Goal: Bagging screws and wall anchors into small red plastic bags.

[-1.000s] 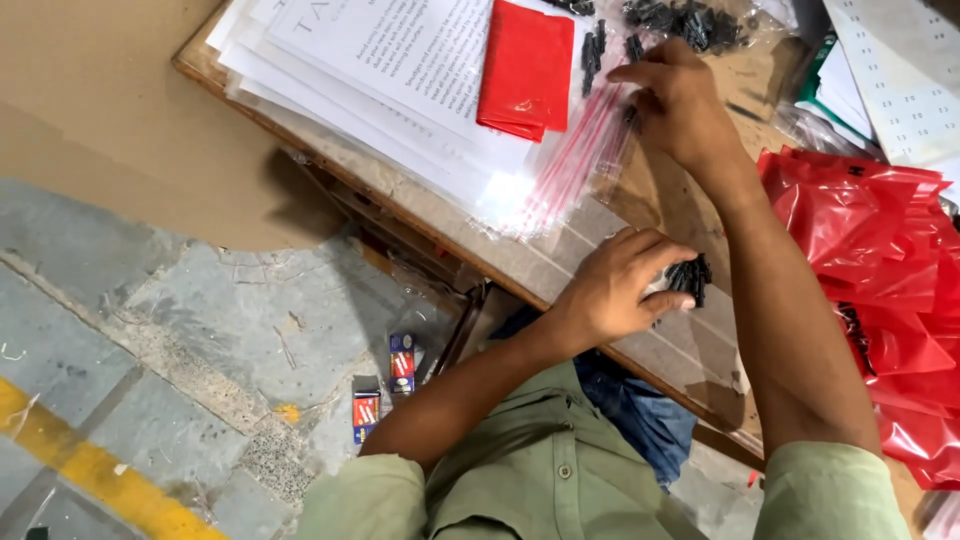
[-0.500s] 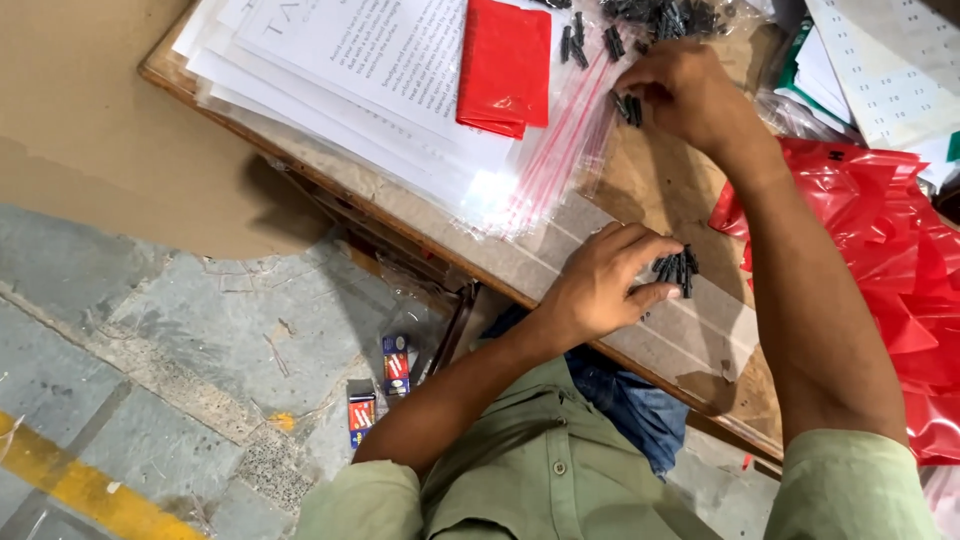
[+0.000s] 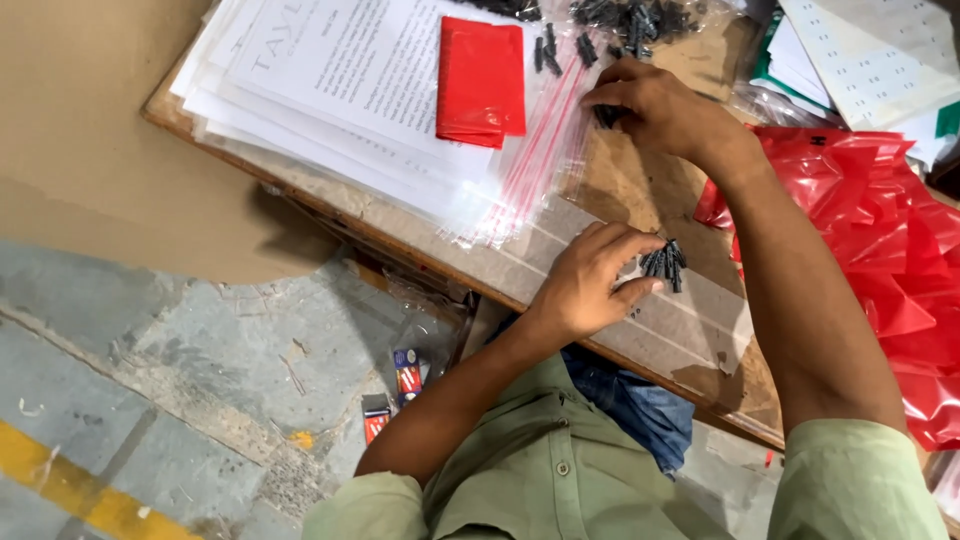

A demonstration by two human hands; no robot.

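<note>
A: From the head camera, what is your left hand (image 3: 590, 285) doing?

B: It is clenching a bundle of small black plastic pins (image 3: 664, 265), resting on the brown cardboard sheet (image 3: 640, 190) near its front edge.

A: And your right hand (image 3: 655, 108)?

B: It is pinching what looks like one black pin (image 3: 606, 115), though it is partly hidden, beside the stack of clear red-striped zip bags (image 3: 535, 165) and just below the loose pile of black pins (image 3: 625, 18).

A cardboard-topped board (image 3: 640, 300) carries papers (image 3: 340, 90), clear bags (image 3: 530, 170), and black pieces (image 3: 640, 20).
</note>
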